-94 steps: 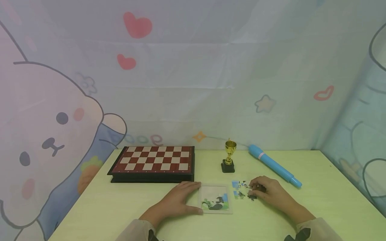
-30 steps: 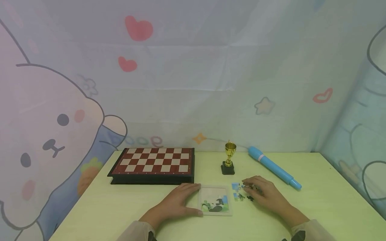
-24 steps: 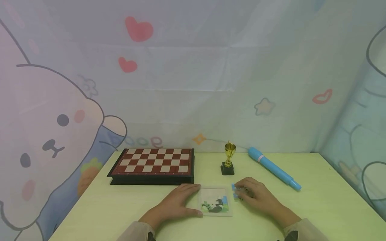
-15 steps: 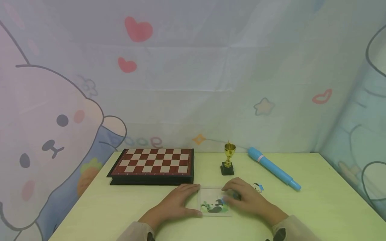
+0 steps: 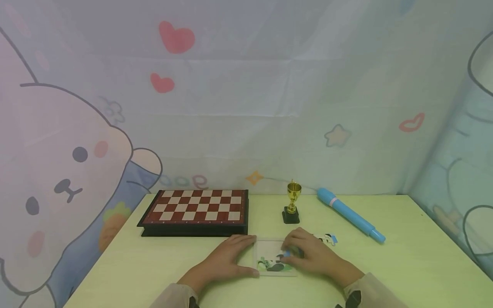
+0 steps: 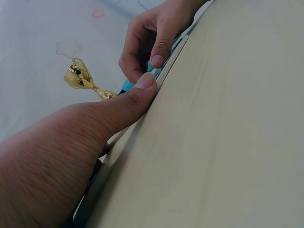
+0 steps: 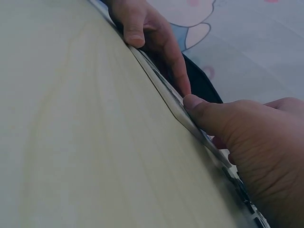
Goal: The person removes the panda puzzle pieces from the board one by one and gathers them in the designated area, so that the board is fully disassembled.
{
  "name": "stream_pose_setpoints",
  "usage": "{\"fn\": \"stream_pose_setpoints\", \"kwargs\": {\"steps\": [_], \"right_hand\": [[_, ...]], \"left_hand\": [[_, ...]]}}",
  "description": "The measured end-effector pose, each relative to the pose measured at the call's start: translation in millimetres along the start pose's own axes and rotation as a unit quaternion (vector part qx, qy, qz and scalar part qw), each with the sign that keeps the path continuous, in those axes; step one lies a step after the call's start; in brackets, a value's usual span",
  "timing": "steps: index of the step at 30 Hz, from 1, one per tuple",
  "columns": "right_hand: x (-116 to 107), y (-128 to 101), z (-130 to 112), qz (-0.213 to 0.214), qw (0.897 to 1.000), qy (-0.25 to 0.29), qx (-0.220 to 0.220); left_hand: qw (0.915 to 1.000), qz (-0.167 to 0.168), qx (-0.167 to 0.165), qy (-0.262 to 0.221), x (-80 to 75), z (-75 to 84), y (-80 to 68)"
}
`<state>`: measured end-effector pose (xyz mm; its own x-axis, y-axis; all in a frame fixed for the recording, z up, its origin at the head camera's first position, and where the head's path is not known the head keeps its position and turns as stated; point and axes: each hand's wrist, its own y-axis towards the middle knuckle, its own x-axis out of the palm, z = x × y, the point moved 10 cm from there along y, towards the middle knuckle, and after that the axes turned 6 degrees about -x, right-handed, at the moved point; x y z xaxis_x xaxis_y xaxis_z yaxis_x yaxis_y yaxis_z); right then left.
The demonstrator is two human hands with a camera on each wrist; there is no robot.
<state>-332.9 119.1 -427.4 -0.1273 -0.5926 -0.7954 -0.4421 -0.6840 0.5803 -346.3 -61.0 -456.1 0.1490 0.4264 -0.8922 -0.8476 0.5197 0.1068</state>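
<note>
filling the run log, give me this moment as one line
left hand steadies puzzle tray edge | right hand presses blue piece into tray | loose pieces beside it

- Puzzle tray (image 5: pixel 269 247): small, clear, square frame, lying flat on the counter (image 5: pixel 404 256) in front of you, just ahead of the chessboard's near edge. Its lower part is already filled with a panda picture on green; the upper part is bare white.
- Blue piece (image 5: pixel 286 254): small puzzle piece at the tray's right side, level with the filled rows, mostly hidden under your fingers. You can't tell whether it is seated.
- Loose pieces (image 5: pixel 328 238): a small black, white and blue cluster flat on the counter, right of the tray and apart from it.
</note>
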Motion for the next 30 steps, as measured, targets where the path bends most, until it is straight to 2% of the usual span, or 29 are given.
{"fn": "stream_pose_setpoints", "kwargs": {"steps": [23, 30], "right_hand": [[2.8, -2.3, 6.0, -0.028, 0.998, 0.005, 0.055], [2.2, -2.4, 4.2, -0.013, 0.999, 0.01, 0.042]], "left_hand": [[1.0, -0.003, -0.004, -0.002, 1.5, -0.8, 0.6], [1.0, 0.002, 0.002, 0.0, 0.7, -0.2, 0.6]]}}
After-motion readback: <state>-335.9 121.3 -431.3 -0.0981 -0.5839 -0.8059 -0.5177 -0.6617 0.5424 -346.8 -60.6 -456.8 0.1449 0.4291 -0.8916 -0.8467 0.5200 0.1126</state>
